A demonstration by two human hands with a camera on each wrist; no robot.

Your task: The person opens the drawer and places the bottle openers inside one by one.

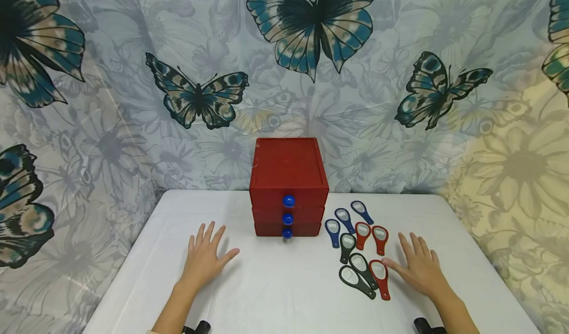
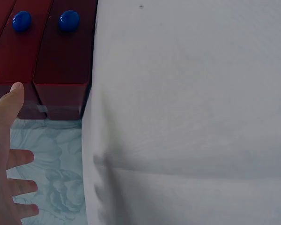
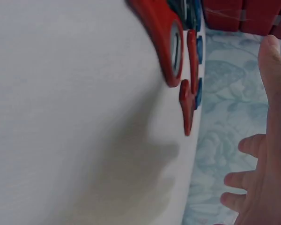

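Observation:
My left hand (image 1: 204, 261) is spread over the white table, left of a red box (image 1: 289, 166) with three drawers and round blue knobs. It holds nothing. On the right, my right hand (image 1: 420, 269) is also spread and empty, its thumb close beside a red ring-headed tool (image 1: 385, 289). Several such small tools, with an oval ring at one end and a short flat handle, lie grouped between the box and this hand. Some are blue (image 1: 366, 217), others red (image 1: 381, 250) or dark green (image 1: 345, 256). In the right wrist view a red tool (image 3: 154, 23) shows a silvery inner ring.
A white cloth covers the table (image 1: 275, 294). Behind it hangs a butterfly-and-flower patterned backdrop (image 1: 355, 161), close to the back of the red box. All three drawers are closed. Dark wrist devices (image 1: 202, 327) sit near the table's front.

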